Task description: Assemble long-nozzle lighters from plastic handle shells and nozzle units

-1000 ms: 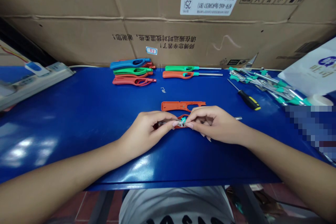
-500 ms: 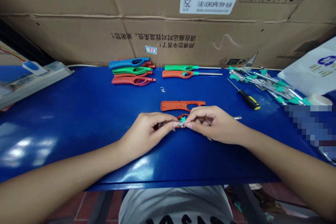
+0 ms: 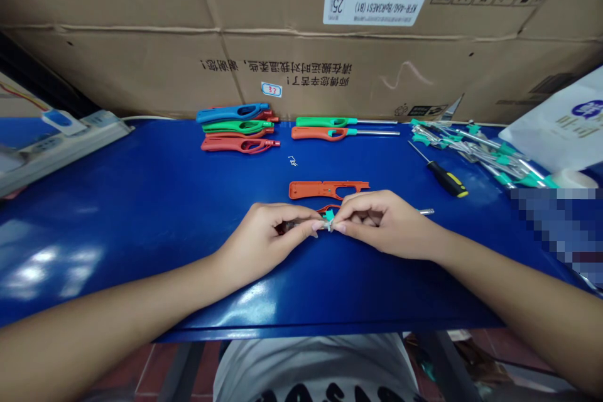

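Note:
Near the table's front middle, my left hand [image 3: 264,235] is closed around an opened orange lighter casing [image 3: 325,208], its thumb and fingers along the body. My right hand [image 3: 391,224] meets it from the right, thumb and forefinger pinching a small pale part [image 3: 330,225] at the teal trigger piece [image 3: 329,215]. Most of the casing lies hidden under my fingers. A metal tube end [image 3: 426,211] sticks out beyond my right hand. Just behind both hands lies a separate orange casing half [image 3: 305,190], inner side up.
Stacked coloured lighter handles [image 3: 230,113] lie at the back left, beside two long-tubed lighters [image 3: 320,132]. To the right are a screwdriver [image 3: 447,180], a pile of metal tubes with teal parts [image 3: 494,154] and a white bag [image 3: 560,119]. A cardboard box [image 3: 155,69] walls off the back.
My fingertips have shifted slightly at the teal piece, and the small pale part shows more plainly between them. Everything else stays in place.

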The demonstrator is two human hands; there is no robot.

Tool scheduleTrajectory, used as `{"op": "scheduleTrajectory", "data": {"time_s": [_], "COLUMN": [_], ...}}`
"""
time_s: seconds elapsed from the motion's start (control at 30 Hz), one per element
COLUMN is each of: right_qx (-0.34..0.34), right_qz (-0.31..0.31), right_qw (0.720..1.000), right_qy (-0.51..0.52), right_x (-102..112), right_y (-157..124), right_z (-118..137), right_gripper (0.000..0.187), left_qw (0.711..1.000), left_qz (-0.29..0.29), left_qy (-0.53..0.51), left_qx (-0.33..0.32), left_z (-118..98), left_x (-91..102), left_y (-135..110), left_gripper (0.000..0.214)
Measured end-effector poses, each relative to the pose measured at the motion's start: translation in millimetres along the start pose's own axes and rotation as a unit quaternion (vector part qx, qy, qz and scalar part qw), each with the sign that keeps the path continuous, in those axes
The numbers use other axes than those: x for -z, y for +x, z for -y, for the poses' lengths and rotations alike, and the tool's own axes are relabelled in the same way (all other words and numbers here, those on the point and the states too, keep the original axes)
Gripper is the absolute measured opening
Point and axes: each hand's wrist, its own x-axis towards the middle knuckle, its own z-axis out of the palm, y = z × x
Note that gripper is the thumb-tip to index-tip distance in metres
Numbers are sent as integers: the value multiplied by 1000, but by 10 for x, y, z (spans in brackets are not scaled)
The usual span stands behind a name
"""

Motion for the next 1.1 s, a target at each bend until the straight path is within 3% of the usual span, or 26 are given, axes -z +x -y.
{"op": "scheduleTrajectory", "data": {"time_s": [0.47, 0.83, 1.1], "right_qx": [-14, -48, -78], "right_qz": [-12, -36, -56], "right_qw": [1000, 996, 992], "right_qy": [22, 61, 86], "right_x": [11, 9, -32], "right_y": [19, 35, 44], "right_z": [13, -35, -22], "right_gripper": [18, 24, 24], "left_qw": [999, 992, 995], "left_qz": [-32, -31, -17], "left_qy": [-12, 87, 60], "left_qx": [26, -86, -80], "left_z": [-5, 15, 28], "left_x": [-13, 44, 13], "left_y": [-5, -13, -4], "left_gripper": [18, 17, 18]}}
